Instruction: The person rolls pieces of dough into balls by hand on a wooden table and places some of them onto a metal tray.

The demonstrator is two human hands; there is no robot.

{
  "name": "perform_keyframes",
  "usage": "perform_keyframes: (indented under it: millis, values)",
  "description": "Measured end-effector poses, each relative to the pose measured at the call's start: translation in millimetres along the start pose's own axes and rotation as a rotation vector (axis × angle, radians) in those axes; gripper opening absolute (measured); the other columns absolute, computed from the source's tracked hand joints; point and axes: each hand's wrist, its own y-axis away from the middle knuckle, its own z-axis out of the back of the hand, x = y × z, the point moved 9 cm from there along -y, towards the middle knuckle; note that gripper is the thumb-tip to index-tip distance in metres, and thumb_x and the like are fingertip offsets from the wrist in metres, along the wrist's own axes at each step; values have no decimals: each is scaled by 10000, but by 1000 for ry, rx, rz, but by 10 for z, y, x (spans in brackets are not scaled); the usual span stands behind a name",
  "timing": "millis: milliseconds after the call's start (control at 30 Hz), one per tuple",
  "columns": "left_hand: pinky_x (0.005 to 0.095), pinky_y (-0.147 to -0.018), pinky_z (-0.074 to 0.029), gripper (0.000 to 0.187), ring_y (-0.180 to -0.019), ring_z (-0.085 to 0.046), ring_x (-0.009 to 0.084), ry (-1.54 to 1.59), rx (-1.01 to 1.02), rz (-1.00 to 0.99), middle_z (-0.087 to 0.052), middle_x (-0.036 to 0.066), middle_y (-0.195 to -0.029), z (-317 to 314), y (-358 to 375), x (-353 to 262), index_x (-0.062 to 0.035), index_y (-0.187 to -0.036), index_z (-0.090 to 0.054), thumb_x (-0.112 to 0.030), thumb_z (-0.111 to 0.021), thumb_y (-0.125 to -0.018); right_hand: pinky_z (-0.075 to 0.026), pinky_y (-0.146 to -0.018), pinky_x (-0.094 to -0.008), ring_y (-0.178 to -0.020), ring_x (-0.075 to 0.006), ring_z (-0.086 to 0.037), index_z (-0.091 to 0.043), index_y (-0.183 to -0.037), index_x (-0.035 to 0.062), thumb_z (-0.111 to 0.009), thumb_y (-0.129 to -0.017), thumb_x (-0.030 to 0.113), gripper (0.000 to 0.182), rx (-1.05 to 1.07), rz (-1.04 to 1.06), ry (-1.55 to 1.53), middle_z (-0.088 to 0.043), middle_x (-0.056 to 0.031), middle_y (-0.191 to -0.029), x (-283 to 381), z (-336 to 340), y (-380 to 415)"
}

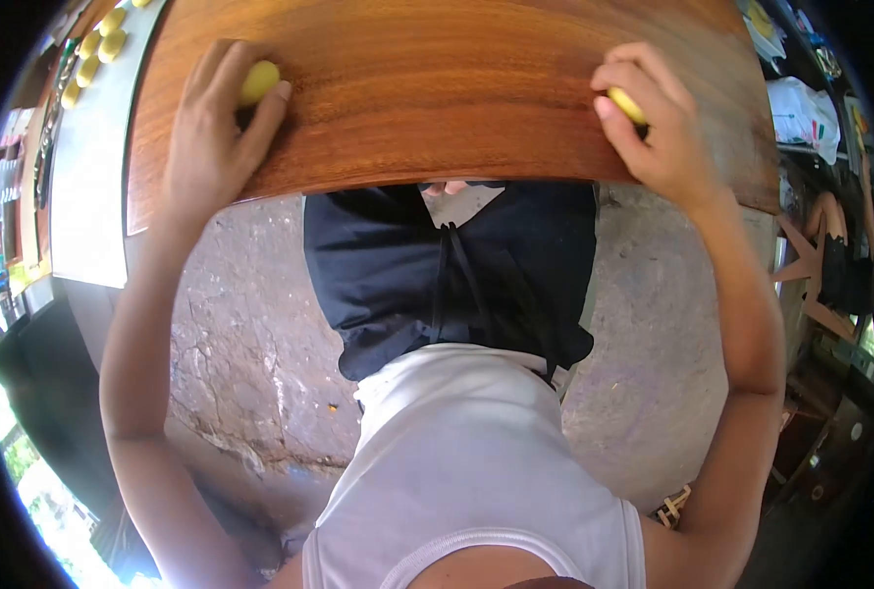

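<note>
On the left part of the brown wooden table (pixel 437 98), my left hand (pixel 223 128) is curled around a yellow-green oval fruit (pixel 259 82), thumb on its near side. Near the table's right side, my right hand (pixel 661 123) has its fingers bent round a smaller-looking yellow piece (pixel 627 105), mostly covered by the fingers and thumb. Both hands are close to the tabletop, wide apart. Whether either piece touches the wood is hidden.
Several yellow oval fruits (pixel 87 71) lie on a white surface (pixel 88 196) left of the table. A white plastic bag (pixel 803 113) sits on a shelf at the right. The table's near edge runs above my lap.
</note>
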Motion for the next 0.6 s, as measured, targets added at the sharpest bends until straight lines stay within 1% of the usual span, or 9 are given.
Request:
perform_keyframes:
  millis: [100,133,167,200,233,333,400,467,600]
  values:
    - [431,-932,-503,263,-1052,-644,374,-48,82,108,-654,178,-1111,-222,-383,469,-12,-1170,-635,-173,-667,-965,-495,-910,-396,-1033,-326,-618,-646,-1086,33,-676,-913,70,180,-74,103,251,-609,-134,-1096,-206,144,-127]
    - [387,-959,-502,278,-1092,-646,354,-113,120,129,-658,190,-1134,-310,-516,607,11,-1191,-618,-164,-654,-978,-497,-905,-395,-1029,-326,-618,-649,-1076,34,-685,-912,81,174,11,-33,286,-609,-131,-1095,-659,6,-275]
    - [429,-899,-500,246,-1010,-627,364,-56,60,202,-631,195,-1021,-263,-749,428,21,-1036,-605,-182,-657,-908,-498,-900,-394,-1025,-326,-618,-652,-1066,35,-693,-912,91,169,90,-169,324,-609,-128,-1093,-1045,-85,-372]
    - [471,-838,-498,245,-929,-609,374,3,-1,271,-604,199,-908,-274,-990,182,32,-880,-592,-200,-661,-837,-495,-854,-411,-978,-332,-595,-629,-991,37,-718,-872,117,169,-92,-51,129,-596,-136,-1011,-807,-49,-614]
    - [471,-838,-498,245,-929,-609,374,5,-6,264,-604,199,-908,-392,-1110,87,32,-880,-592,-200,-661,-837,-492,-807,-428,-931,-339,-573,-607,-916,38,-743,-831,144,191,-272,70,-66,-582,-145,-929,-480,-47,-883]
    - [469,-856,-492,245,-934,-598,373,38,-82,-45,-596,194,-911,-628,-1159,-253,21,-897,-600,-212,-658,-845,-491,-808,-429,-907,-338,-565,-610,-923,48,-757,-825,155,206,-202,230,-10,-575,-136,-923,76,-235,-948]
    - [399,-949,-504,271,-1092,-644,364,-67,-59,-169,-657,191,-1119,-521,-797,-330,15,-1158,-625,-173,-659,-966,-479,-783,-439,-861,-339,-556,-608,-897,50,-756,-817,145,194,-154,240,-73,-558,-141,-880,244,-165,-687]
    - [478,-898,-502,227,-1019,-628,419,55,-27,-114,-650,180,-1076,-278,-457,-396,-17,-1099,-646,-170,-672,-934,-497,-850,-396,-958,-316,-617,-657,-1011,33,-707,-905,86,129,11,108,-32,-614,-122,-1055,221,-157,-343]
    - [491,-914,-490,211,-1052,-609,427,48,64,-37,-640,199,-1089,-172,-333,-53,-19,-1074,-634,-155,-663,-915,-494,-823,-386,-916,-301,-612,-644,-957,30,-709,-895,61,94,-74,95,60,-612,-114,-1022,-82,110,-168]
